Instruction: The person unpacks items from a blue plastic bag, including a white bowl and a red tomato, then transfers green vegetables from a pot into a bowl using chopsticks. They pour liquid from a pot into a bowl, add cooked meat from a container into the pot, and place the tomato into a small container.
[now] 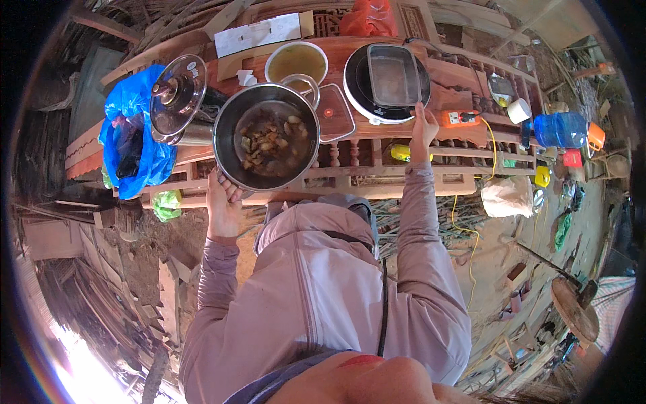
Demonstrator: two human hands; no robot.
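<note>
A steel pot (pixel 232 145) with browned pieces of food (pixel 269 141) in it is tilted toward me at the table's near edge. My left hand (pixel 223 202) grips its near left side, probably by a handle that the fingers hide. My right hand (pixel 424 124) pinches the near right corner of a see-through rectangular plastic container (pixel 393 71). That container is over the black top of a round white-rimmed induction cooker (pixel 353 77). Between pot and cooker lies another see-through rectangular plastic piece (pixel 343 124), container or lid, I cannot tell which.
Behind the pot stands a white bowl of yellowish liquid (pixel 296 62). A glass lid (pixel 178 97) rests at the pot's left, beside a blue plastic bag (pixel 158 161). An orange power strip (pixel 461 118) with a yellow cord lies right of the cooker. A red bag (pixel 370 19) is at the back.
</note>
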